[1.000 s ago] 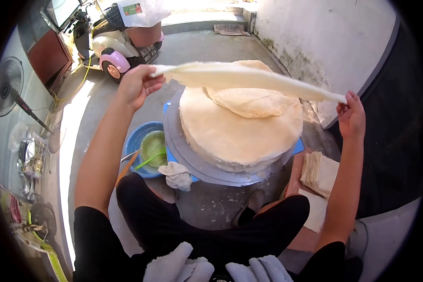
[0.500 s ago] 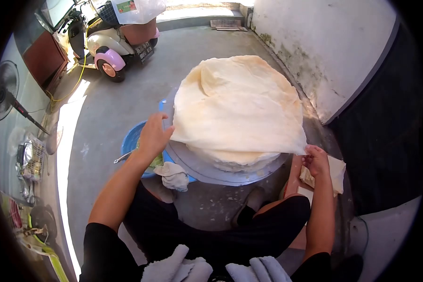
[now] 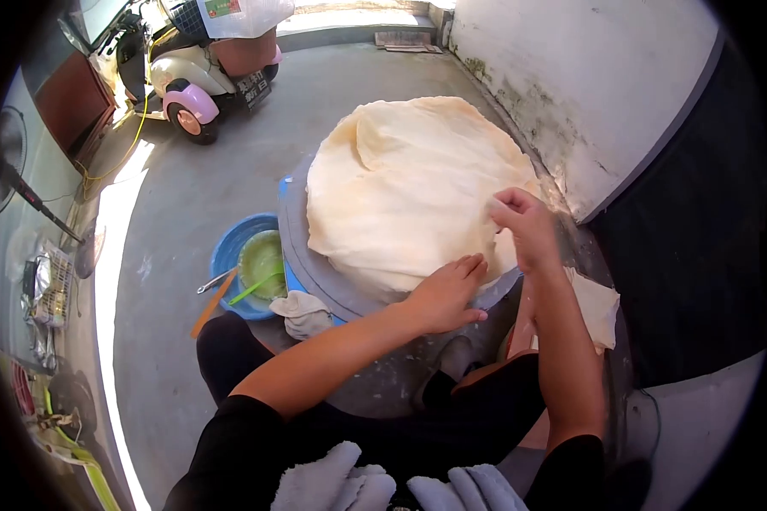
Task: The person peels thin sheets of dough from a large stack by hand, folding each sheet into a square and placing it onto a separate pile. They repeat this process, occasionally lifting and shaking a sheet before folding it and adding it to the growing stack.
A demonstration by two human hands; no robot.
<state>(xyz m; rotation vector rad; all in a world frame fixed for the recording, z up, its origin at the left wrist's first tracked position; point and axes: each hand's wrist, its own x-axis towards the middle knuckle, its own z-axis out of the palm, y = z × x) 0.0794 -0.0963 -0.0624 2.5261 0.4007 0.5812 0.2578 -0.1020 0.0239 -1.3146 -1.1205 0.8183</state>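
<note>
At upper left we see a scooter (image 3: 198, 72) with pink fenders, a clear plastic box (image 3: 240, 17) at its rear. Below it we find a standing fan (image 3: 8, 175) and a wire basket (image 3: 53, 285). At upper right we observe a white wall (image 3: 571, 94), stained dark near its base, beside flat boards (image 3: 406, 41).

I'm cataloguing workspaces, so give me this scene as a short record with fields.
Left hand: on the near edge of the top pale sheet
Right hand: fingers curled at its right side; grip unclear
Under sheet: grey round board
Left side: blue basin, green spatula, crumpled cloth
Background: scooter
</note>
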